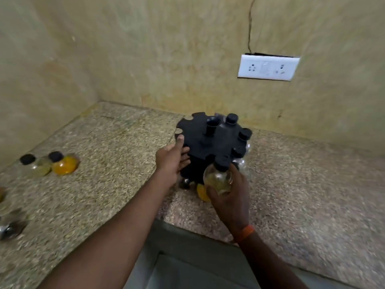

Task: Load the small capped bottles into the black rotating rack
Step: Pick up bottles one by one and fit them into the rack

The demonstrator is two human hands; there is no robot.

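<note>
The black rotating rack (200, 138) stands on the speckled counter near the back wall, with notched slots round its top disc. Three black-capped bottles (245, 134) hang in the slots on its right side. My left hand (173, 159) rests against the rack's left rim, thumb on the disc edge, fingers curled on its side. A round clear bottle (218, 177) with a black cap and pale yellowish contents is gripped in my right hand (231, 197), its cap at a front slot of the rack. Two loose bottles, one pale (40, 166) and one orange (64, 164), stand at the left.
A white socket plate (268, 67) is on the wall behind the rack. Blurred dark and shiny items (9, 229) lie at the counter's far left edge. An orange-filled bottle (202, 192) shows low under the rack. The counter's front edge (187, 226) runs below my hands.
</note>
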